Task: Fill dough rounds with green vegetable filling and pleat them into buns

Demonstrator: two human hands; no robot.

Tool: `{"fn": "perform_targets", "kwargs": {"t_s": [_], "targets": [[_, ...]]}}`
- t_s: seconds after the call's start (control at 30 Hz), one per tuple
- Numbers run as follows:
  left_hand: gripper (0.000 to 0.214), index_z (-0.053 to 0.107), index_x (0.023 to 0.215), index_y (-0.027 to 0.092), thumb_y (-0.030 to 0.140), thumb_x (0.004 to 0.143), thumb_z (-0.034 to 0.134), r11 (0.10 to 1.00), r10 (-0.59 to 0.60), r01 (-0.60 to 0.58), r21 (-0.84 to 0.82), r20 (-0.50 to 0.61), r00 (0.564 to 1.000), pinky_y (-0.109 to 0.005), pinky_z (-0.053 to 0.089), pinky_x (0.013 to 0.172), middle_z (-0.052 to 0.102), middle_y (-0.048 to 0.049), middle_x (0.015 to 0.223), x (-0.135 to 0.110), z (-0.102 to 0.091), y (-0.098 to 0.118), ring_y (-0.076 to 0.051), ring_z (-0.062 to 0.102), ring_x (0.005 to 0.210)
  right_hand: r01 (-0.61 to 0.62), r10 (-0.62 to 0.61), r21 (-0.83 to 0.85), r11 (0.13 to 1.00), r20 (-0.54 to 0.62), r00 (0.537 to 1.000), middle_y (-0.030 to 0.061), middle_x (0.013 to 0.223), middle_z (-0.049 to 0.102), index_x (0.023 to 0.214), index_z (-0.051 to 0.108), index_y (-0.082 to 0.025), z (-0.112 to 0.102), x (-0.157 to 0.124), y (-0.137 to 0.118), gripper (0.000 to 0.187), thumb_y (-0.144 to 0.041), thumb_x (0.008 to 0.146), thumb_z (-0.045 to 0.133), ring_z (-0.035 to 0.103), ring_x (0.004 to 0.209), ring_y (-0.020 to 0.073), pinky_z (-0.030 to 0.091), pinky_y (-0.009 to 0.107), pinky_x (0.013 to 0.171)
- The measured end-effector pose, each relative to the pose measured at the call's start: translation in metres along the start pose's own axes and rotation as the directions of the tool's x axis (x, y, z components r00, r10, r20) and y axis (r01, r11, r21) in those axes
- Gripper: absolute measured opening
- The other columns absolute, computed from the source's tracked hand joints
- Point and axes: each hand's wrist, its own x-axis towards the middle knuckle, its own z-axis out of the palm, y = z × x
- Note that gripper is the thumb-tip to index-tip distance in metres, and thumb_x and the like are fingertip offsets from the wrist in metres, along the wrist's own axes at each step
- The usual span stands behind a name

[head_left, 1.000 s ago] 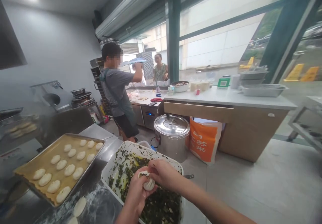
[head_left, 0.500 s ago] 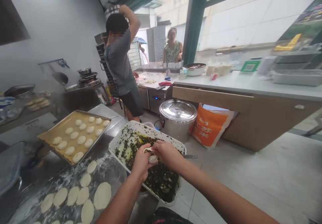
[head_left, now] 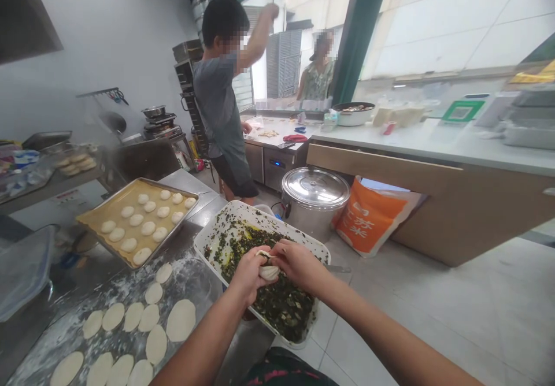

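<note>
Over a white tub (head_left: 208, 253) of chopped green filling (head_left: 286, 308), my two hands work on one bun (head_left: 269, 273), a pleated dough wrapper with some dark filling showing at its top. My left hand (head_left: 248, 273) is closed around the bun from the left side. From the right, my right hand (head_left: 299, 264) pinches the wrapper's edge. A metal handle (head_left: 338, 268) sticks out past the tub's right rim. Flat dough rounds (head_left: 181, 320) lie on the floured steel table (head_left: 203, 285) to the left of the tub.
A baking tray (head_left: 104, 222) of shaped buns sits behind the dough rounds. Beyond the tub stand a lidded steel pot (head_left: 315, 188) and an orange sack (head_left: 368, 218). A co-worker (head_left: 221, 103) stands at the far counter (head_left: 416, 140); another person (head_left: 318, 77) is outside the window.
The view has turned slightly left, so the scene sits further right. My fingers stay on the bun, which shows more pleats. The co-worker's raised arm has moved forward, away from the head.
</note>
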Motion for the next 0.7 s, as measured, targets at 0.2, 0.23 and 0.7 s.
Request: {"fn": "perform_targets", "kwargs": {"t_s": [0.2, 0.23, 0.7], "targets": [[0.027, 0.058, 0.085, 0.017, 0.015, 0.060, 0.047, 0.983, 0.061, -0.070, 0.168, 0.061, 0.996, -0.029, 0.045, 0.058, 0.056, -0.0030, 0.069, 0.002, 0.002, -0.006, -0.012, 0.050, 0.058, 0.033, -0.033, -0.118, 0.993, 0.001, 0.999, 0.0038, 0.080, 0.055, 0.084, 0.053, -0.015, 0.004, 0.000, -0.008, 0.014, -0.017, 0.081, 0.040, 0.052, 0.072, 0.0133, 0.035, 0.022, 0.063], [0.026, 0.058, 0.084, 0.017, 0.015, 0.061, 0.047, 0.977, 0.065, -0.078, 0.197, 0.069, 0.995, -0.029, 0.045, 0.056, 0.056, -0.0029, 0.069, 0.002, 0.002, -0.007, -0.012, 0.050, 0.057, 0.033, -0.034, -0.098, 0.995, -0.003, 0.999, 0.0041, 0.083, 0.056, 0.090, 0.052, -0.015, 0.004, 0.001, -0.009, 0.016, -0.016, 0.080, 0.041, 0.053, 0.076, 0.0139, 0.035, 0.022, 0.064], [0.027, 0.055, 0.091, 0.017, 0.024, 0.066, 0.047, 0.978, 0.050, -0.053, 0.204, 0.018, 0.999, -0.033, 0.047, 0.061, 0.057, -0.0049, 0.078, -0.001, -0.014, -0.001, -0.016, 0.053, 0.070, 0.064, -0.069, -0.232, 0.971, -0.016, 0.997, 0.0022, 0.073, 0.055, 0.072, 0.053, -0.016, 0.011, 0.012, -0.015, 0.017, -0.019, 0.082, 0.040, 0.052, 0.070, 0.0128, 0.032, 0.022, 0.059]]}}
